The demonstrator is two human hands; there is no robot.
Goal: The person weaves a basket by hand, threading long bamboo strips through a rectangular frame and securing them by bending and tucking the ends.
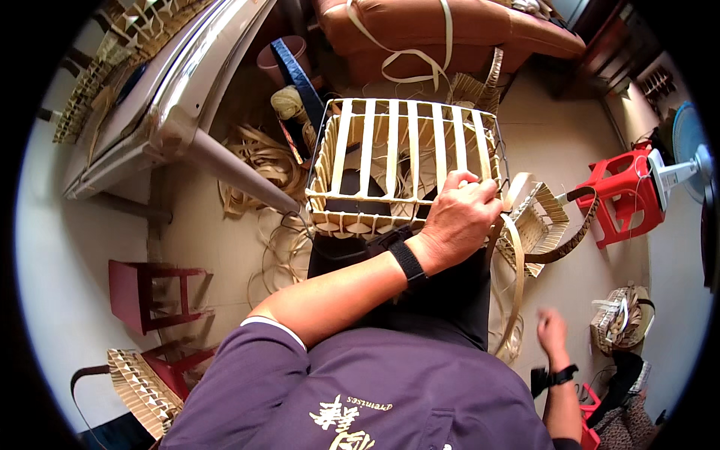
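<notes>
A rectangular wire-framed basket (397, 150), woven with pale flat strips, rests on my lap over black trousers (442, 292). My left hand (457, 217), with a black wristband, reaches across my body and grips the basket's near right corner. A long pale strip (517, 277) loops from under that hand down toward the floor. My right hand (552, 331), wearing a black watch, hangs low at the right above the floor. It is blurred, so I cannot see whether it holds anything.
Loose bundles of strips (262, 161) lie on the tiled floor. A small half-woven basket (541, 223), a red plastic stool (622, 196) and a fan (690, 161) stand right. A brown sofa (450, 30) is behind, with red wooden stools (150, 294) left.
</notes>
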